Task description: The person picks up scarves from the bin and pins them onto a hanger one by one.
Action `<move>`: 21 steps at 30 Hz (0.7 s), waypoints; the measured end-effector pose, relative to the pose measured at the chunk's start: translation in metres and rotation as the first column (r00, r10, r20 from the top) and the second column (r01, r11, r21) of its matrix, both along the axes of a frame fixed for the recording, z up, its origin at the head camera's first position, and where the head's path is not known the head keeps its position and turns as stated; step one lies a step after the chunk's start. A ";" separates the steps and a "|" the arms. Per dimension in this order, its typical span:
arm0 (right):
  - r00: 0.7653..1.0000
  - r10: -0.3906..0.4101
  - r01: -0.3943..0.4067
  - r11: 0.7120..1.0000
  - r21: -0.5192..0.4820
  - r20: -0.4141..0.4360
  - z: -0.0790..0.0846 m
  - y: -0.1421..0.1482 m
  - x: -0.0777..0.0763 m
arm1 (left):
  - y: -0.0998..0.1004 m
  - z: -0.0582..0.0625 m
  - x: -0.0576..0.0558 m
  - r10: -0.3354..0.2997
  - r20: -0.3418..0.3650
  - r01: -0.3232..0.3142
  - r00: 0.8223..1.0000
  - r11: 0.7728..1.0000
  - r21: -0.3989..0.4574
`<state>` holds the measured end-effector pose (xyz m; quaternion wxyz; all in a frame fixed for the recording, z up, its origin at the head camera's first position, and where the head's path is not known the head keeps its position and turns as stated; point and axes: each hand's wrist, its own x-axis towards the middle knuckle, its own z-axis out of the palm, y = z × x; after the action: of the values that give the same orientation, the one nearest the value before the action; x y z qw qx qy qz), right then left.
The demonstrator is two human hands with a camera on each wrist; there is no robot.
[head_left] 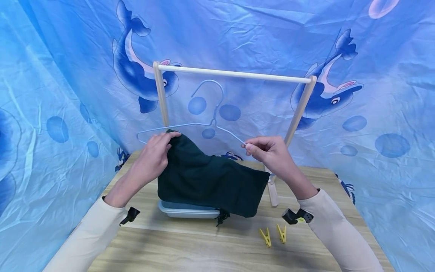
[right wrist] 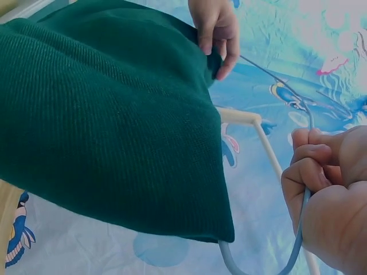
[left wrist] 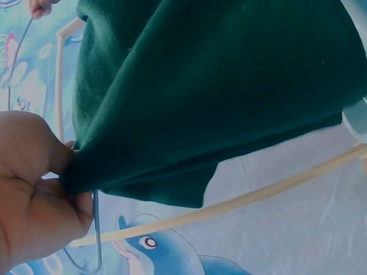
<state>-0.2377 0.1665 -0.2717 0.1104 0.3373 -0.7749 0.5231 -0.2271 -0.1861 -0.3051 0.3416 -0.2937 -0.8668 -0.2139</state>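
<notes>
A dark green ribbed scarf [head_left: 210,177] hangs in front of me, its cloth covering the lower bar of a light blue wire hanger [head_left: 190,124]. With thumb and fingers my left hand [head_left: 154,153] pinches the scarf's upper left corner, close to the hanger's left end. The right hand [head_left: 270,153] grips the hanger's right arm [right wrist: 305,209], its fingers curled round the wire. In the right wrist view the hanger's rounded end comes out below the scarf's edge. The hanger's hook [head_left: 212,82] points upward, apart from the rack's rod.
Behind the hanger stands a wooden rack with a white top rod [head_left: 234,74]. A pale tray [head_left: 193,214] lies under the scarf, with dark fringe [head_left: 222,217] over its edge. Two yellow clothespins [head_left: 266,238] lie on the wooden table [head_left: 176,249] at front right. Blue dolphin-print curtains surround it.
</notes>
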 end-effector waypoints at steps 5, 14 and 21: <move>1.000 -0.018 0.018 1.000 -0.008 -0.010 0.001 0.000 -0.001 | -0.002 -0.004 0.001 0.065 -0.011 -0.065 0.998 0.998 -0.021; 0.999 -0.048 0.047 0.998 -0.041 -0.011 0.004 0.000 -0.003 | -0.001 -0.011 0.015 0.210 0.114 -0.202 0.971 0.976 -0.080; 0.998 -0.054 0.053 0.998 -0.036 -0.033 0.006 -0.003 -0.003 | 0.010 -0.020 0.016 0.077 -0.008 -0.077 0.997 0.988 -0.137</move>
<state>-0.2406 0.1638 -0.2655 0.1435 0.3232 -0.7724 0.5276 -0.2107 -0.1762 -0.3252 0.3299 -0.2830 -0.8897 -0.1399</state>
